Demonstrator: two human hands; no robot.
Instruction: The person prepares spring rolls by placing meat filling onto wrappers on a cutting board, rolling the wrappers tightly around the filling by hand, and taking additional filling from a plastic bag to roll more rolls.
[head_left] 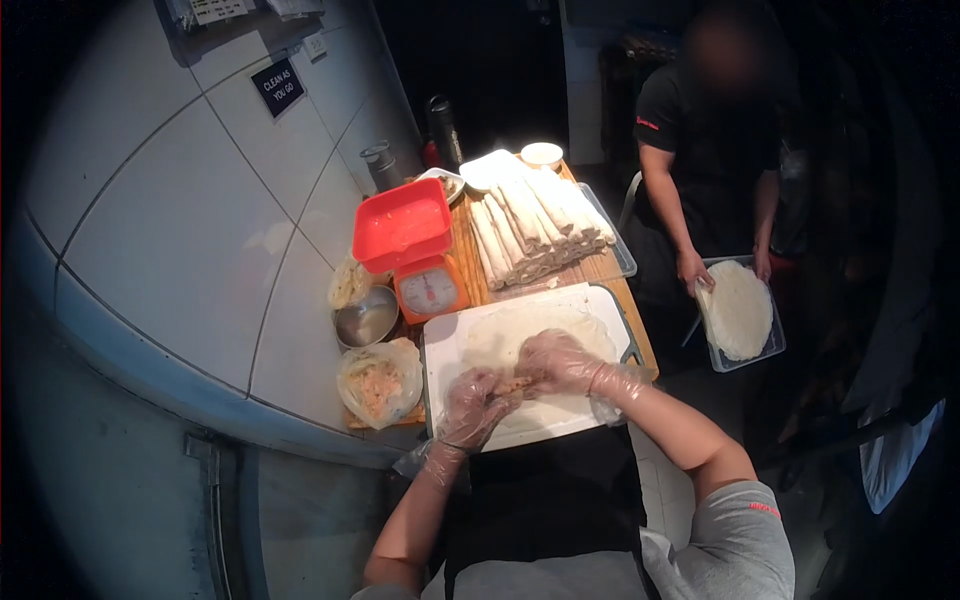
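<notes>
In clear plastic gloves, my left hand (470,408) and my right hand (562,364) meet over a white cutting board (444,352). Between their curled fingers lies a strip of pinkish filling (514,385), partly covered by the fingers. Under the hands a thin, pale round wrapper (500,325) is spread on the board. Left of the board, a plastic bag (380,384) holds more pinkish filling. A metal bowl (367,318) stands just behind that bag.
Pale rolls (540,225) are stacked beyond the board. An orange scale (432,290) carries a red tray (403,224) at the left. A person (705,140) at the right holds wrappers (740,310) over a clear container (752,362). The tiled wall (170,210) borders the table's left side.
</notes>
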